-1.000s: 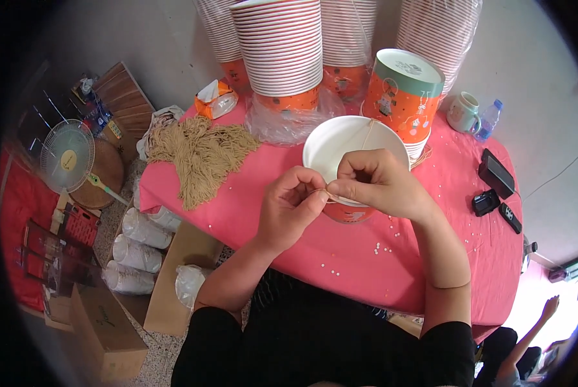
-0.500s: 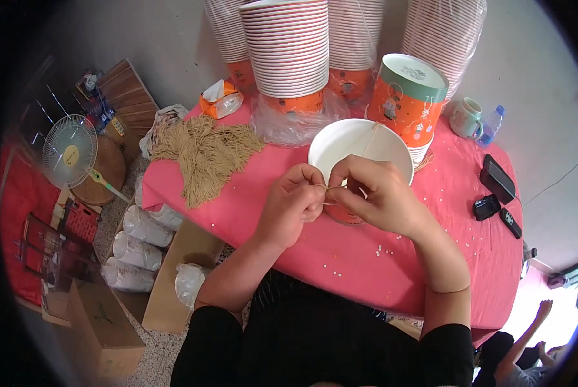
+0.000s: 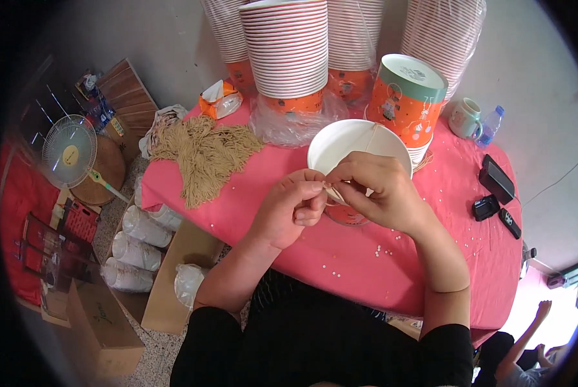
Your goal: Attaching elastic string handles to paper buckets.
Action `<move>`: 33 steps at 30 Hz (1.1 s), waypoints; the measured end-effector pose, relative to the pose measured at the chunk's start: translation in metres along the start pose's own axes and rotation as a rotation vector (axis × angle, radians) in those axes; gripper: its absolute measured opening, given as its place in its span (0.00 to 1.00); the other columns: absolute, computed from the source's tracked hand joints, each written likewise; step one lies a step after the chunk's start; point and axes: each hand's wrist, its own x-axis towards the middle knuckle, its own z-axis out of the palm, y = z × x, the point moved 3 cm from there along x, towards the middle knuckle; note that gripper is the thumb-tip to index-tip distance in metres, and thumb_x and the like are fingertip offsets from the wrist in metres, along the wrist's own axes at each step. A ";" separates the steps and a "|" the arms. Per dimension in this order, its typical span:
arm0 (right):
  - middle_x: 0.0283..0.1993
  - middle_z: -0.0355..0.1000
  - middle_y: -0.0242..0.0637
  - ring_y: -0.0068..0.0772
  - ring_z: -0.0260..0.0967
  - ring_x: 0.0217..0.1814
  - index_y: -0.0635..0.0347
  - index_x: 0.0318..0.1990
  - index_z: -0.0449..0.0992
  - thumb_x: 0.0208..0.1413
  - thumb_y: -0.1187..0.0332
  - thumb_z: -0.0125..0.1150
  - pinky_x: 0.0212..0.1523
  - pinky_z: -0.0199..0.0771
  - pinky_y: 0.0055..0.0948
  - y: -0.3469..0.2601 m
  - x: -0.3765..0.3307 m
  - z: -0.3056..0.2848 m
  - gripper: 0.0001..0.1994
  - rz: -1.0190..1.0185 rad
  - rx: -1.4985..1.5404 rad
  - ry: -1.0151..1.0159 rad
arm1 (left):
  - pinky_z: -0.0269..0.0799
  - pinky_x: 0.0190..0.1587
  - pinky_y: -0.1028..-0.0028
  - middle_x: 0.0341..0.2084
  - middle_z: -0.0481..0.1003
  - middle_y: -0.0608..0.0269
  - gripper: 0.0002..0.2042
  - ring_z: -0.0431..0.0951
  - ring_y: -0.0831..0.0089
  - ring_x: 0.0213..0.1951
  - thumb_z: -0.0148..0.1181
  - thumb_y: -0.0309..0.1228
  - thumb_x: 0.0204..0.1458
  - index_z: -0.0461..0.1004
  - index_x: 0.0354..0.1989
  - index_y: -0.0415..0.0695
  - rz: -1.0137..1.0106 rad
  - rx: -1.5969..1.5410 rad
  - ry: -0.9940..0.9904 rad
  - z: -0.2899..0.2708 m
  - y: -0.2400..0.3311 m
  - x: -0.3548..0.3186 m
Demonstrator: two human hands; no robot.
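Pink cloth is covering the desk [image 3: 366, 258], and small white beads are being seen scattered across it toward five o'clock. At the middle, a white paper bowl [image 3: 357, 145] with an orange base is being steadied near the front edge; its inside is looking bare apart from a thin tan string [image 3: 366, 129] that is being stretched across its mouth. The left hand [image 3: 292, 206] is being held with fingertips pinched together at the bowl's rim, and the right hand [image 3: 373, 193] is likewise being pinched shut beside it, the two touching; what is being gripped between them is too small to tell, though it is appearing to be the string's end. At twelve o'clock, tall stacks of ribbed paper bowls [image 3: 289, 51] are being kept, some in clear plastic wrap, and a lidded orange tub [image 3: 405, 97] is being stood at one o'clock. A loose bundle of tan strings [image 3: 202, 155] is being left at ten o'clock. Dark phones [image 3: 495, 180] are lying at three o'clock. The forearms are being cut off by black sleeves at the lower edge.
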 end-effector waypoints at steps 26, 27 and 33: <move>0.19 0.68 0.36 0.35 0.70 0.18 0.63 0.30 0.72 0.46 0.80 0.62 0.21 0.68 0.31 0.004 -0.001 -0.003 0.05 0.001 -0.182 -0.002 | 0.60 0.23 0.85 0.18 0.69 0.76 0.03 0.65 0.92 0.22 0.60 0.18 0.54 0.76 0.36 0.37 0.553 0.960 0.263 0.015 0.010 -0.004; 0.18 0.68 0.36 0.36 0.69 0.18 0.63 0.30 0.71 0.45 0.80 0.62 0.21 0.68 0.31 0.006 -0.002 -0.002 0.06 0.010 -0.209 0.004 | 0.60 0.23 0.85 0.18 0.70 0.76 0.03 0.65 0.92 0.22 0.61 0.18 0.54 0.76 0.36 0.37 0.573 0.996 0.263 0.016 0.011 -0.004; 0.17 0.67 0.38 0.39 0.71 0.19 0.62 0.32 0.70 0.44 0.81 0.61 0.21 0.69 0.33 0.009 -0.004 -0.002 0.08 -0.026 -0.385 -0.017 | 0.65 0.25 0.85 0.21 0.75 0.71 0.03 0.71 0.91 0.25 0.60 0.18 0.54 0.76 0.36 0.36 0.607 0.990 0.256 0.016 0.008 -0.006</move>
